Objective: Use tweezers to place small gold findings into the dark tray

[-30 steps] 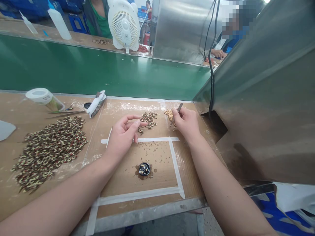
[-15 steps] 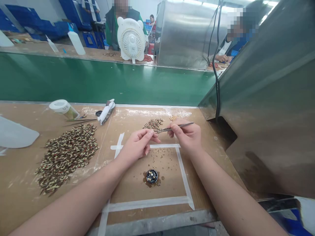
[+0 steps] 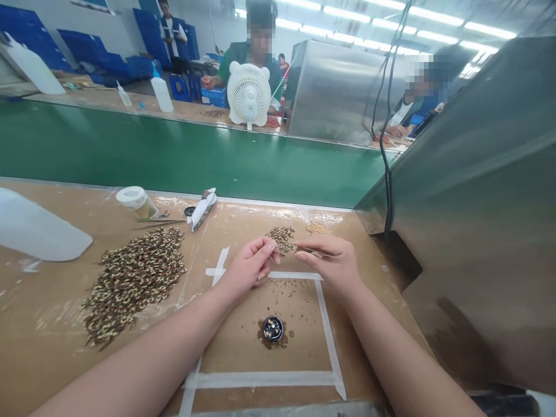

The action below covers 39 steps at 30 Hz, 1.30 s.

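My left hand (image 3: pixel 249 267) hovers over the brown bench with thumb and fingertips pinched on a tiny part that I cannot make out. My right hand (image 3: pixel 330 265) grips metal tweezers (image 3: pixel 310 251), whose tips point left toward the left fingertips. Just beyond both hands lie a small heap of brown-and-cream parts (image 3: pixel 281 236) and a smaller heap of tan beads (image 3: pixel 317 229). Nearer me, inside a white tape rectangle (image 3: pixel 324 307), sits a small round black holder (image 3: pixel 273 328) on a dark stain.
A large pile of the same small parts (image 3: pixel 130 281) covers the bench at left, beside a white sheet (image 3: pixel 35 229), a lidded jar (image 3: pixel 135 200) and wrapped tools (image 3: pixel 202 208). A green conveyor (image 3: pixel 174 153) runs behind. A steel housing (image 3: pixel 478 220) walls the right. People work beyond a white fan (image 3: pixel 249 95).
The camera has tilted up. My right hand moved from the tan beads toward the left hand, and the tweezers now point at the pinched left fingertips.
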Motion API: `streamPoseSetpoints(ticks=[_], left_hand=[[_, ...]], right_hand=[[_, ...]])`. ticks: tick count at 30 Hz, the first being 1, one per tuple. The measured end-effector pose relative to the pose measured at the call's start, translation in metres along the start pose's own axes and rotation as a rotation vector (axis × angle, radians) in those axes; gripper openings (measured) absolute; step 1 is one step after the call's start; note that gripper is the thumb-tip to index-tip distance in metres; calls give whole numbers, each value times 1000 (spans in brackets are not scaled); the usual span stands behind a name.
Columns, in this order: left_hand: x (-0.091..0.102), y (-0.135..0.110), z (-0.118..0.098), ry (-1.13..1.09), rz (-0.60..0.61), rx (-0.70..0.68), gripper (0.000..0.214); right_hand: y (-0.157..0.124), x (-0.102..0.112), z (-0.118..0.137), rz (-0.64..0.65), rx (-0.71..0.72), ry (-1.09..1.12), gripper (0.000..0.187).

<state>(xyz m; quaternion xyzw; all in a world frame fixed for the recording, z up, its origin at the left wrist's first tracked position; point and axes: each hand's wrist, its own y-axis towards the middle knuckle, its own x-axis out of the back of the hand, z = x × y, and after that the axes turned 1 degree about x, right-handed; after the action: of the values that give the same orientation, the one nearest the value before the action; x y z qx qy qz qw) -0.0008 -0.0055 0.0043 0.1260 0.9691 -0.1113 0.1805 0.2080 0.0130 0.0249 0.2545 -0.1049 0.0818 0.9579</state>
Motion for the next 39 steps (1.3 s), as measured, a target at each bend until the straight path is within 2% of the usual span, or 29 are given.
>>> streamPoseSetpoints(ticks=[4, 8, 12, 16, 18, 25, 32, 39], left_hand=[[-1, 7, -2, -89, -39, -20, 36], [-1, 9, -3, -102, -47, 11, 32], [-2, 8, -5, -122, -57, 25, 31], [-3, 7, -7, -120, -64, 43, 35], [-3, 6, -7, -132, -54, 56, 37], [-9, 4, -7, -160, -9, 97, 38], [-11, 2, -7, -113, 15, 85, 45], [-12, 0, -6, -88, 19, 102, 47]], right_hand=[[3, -4, 1, 73, -65, 18, 21], [-7, -6, -11, -49, -79, 12, 19], [-15, -2, -21, -81, -63, 74, 17], [-13, 1, -21, -205, -193, 222, 13], [-10, 1, -21, -222, -238, 302, 12], [-11, -3, -19, -132, -271, 472, 11], [-13, -4, -21, -64, -284, 506, 9], [-14, -5, -24, -36, -283, 571, 15]])
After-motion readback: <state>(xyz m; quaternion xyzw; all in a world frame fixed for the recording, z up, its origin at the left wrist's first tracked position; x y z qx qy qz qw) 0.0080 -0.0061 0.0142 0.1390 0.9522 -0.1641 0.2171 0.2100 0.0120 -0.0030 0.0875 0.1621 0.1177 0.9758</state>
